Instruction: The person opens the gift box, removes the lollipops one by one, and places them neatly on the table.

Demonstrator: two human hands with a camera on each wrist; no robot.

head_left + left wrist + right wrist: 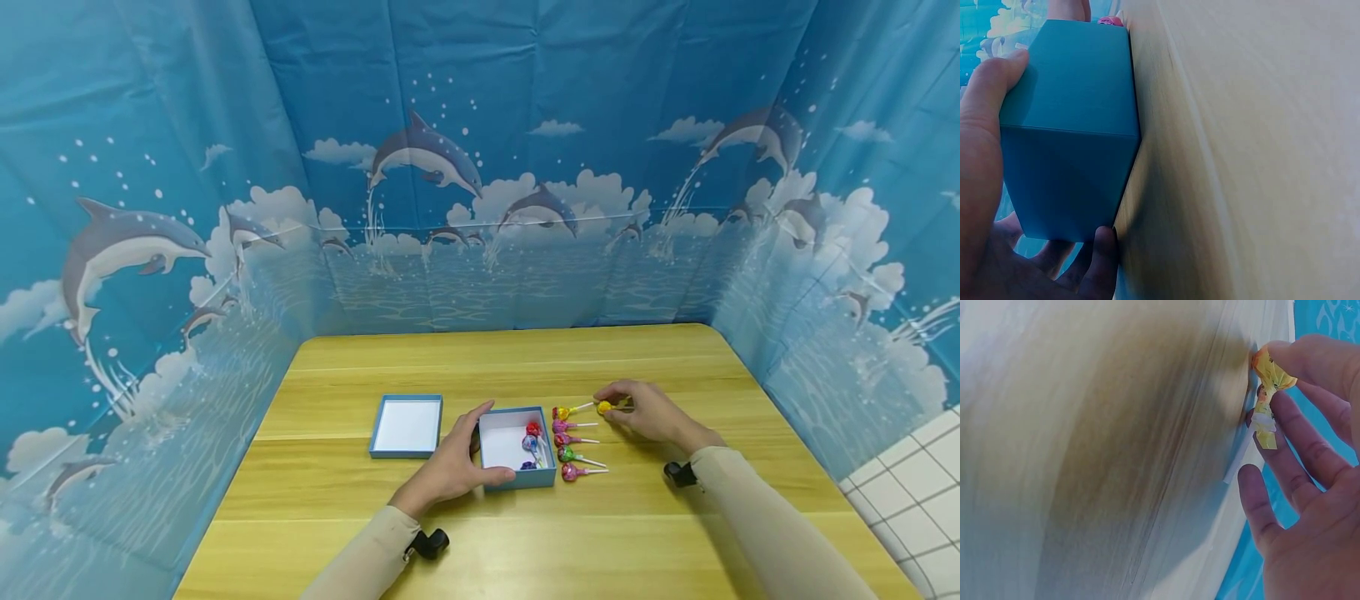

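Lollipop in hand: right hand point(651, 411) pinches a yellow lollipop point(604, 407) by its wrapped head, low over the tabletop point(525, 533), just right of the row of sweets; the right wrist view shows fingertips point(1285, 412) closed on the crinkled wrapper, with the white stick pointing down toward the wood.

Box: left hand point(453, 467) curls round the near left corner of the open blue box point(491, 483) — thumb along the front wall, fingers at the side. Inside lie a few wrapped lollipops, red, blue and purple.

Row: five more lollipops point(573, 442) lie on the tabletop just right of the box, heads toward it, sticks pointing right.

Lid: blue lid point(407, 426) sits left of the box, white inside facing up, apart from it.

Handling: the lollipop looks light and hard under a slick, crackly wrapper; the thin stick could probably bend or slip, so the head or the neck below it seems the surer hold. The box appears to be thin card, light enough to slide if nudged — the left hand steadies it.

Room: bare wood lies in front and behind; the blue dolphin curtain point(150, 250) closes in the left, back and right edges.
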